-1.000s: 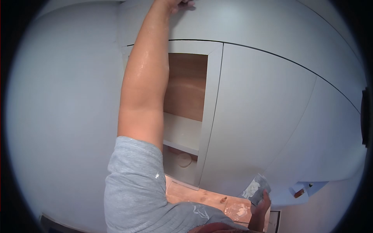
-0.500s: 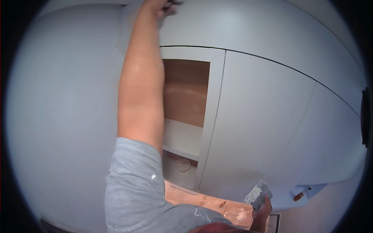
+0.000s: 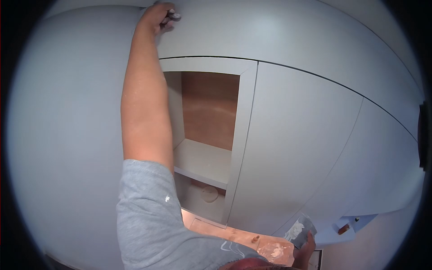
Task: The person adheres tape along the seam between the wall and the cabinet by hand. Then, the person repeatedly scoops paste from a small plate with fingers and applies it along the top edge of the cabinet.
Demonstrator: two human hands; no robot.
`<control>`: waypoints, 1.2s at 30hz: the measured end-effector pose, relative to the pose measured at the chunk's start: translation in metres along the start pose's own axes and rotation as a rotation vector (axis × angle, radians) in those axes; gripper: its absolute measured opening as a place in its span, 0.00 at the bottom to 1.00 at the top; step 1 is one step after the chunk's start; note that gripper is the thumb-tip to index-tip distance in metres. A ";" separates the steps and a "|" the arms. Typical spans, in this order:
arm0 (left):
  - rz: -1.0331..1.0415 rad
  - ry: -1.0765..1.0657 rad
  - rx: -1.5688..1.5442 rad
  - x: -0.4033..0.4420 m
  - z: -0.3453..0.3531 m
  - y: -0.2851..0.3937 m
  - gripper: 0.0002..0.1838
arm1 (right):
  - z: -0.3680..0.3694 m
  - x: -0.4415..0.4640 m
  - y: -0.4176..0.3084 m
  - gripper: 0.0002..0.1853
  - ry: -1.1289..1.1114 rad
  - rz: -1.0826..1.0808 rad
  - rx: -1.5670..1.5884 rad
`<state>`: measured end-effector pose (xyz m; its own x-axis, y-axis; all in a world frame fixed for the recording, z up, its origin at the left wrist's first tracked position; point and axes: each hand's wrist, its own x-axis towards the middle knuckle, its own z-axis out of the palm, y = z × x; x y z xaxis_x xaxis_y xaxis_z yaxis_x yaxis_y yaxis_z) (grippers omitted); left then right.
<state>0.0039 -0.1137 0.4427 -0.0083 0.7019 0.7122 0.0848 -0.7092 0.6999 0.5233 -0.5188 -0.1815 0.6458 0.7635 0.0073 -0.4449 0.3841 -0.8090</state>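
My left hand (image 3: pixel 164 17) is raised at the top left, against the pale panel above the cabinet opening, close to the corner with the wall. Its fingers are curled, with whitish smears on them, and what they hold is hidden. At the lower right my right hand (image 3: pixel 307 248) grips a flat grey plate (image 3: pixel 308 226) that carries white paste (image 3: pixel 294 230). The plate is tilted in front of the lower part of the cabinet panels.
A framed cabinet opening (image 3: pixel 249 99) has a shelf (image 3: pixel 204 157) and a round pale object (image 3: pixel 209 194) below it. The grey wall (image 3: pixel 67 135) stands left. Beneath are an orange-toned surface (image 3: pixel 225 231) with white residue and a blue-white piece (image 3: pixel 346 236) at right.
My left hand has moved left along the upper panel towards the wall corner, and more of the cabinet opening shows. My right hand still holds the plate in nearly the same place.
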 end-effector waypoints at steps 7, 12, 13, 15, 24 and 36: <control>0.161 -0.117 0.279 -0.106 0.154 0.103 0.09 | 0.018 0.009 -0.005 0.22 -0.084 -0.022 0.010; 0.287 0.036 0.131 -0.078 0.110 0.058 0.08 | 0.035 0.009 -0.007 0.23 -0.083 0.011 0.057; 0.208 0.113 0.113 -0.068 0.084 0.041 0.09 | 0.038 0.005 -0.009 0.23 -0.062 -0.011 0.016; 0.084 0.182 0.143 -0.063 0.047 0.029 0.09 | 0.035 0.004 -0.009 0.23 -0.031 -0.030 -0.045; 0.106 0.115 0.299 -0.069 0.070 0.040 0.06 | 0.014 -0.001 -0.013 0.21 0.031 -0.022 0.054; -0.017 0.085 -0.057 -0.031 0.044 0.028 0.08 | -0.007 -0.010 -0.010 0.23 0.081 -0.118 -0.038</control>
<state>0.0508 -0.1524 0.4373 -0.0938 0.7074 0.7006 0.0267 -0.7016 0.7120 0.5250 -0.5338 -0.1777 0.7409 0.6692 0.0575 -0.3399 0.4474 -0.8272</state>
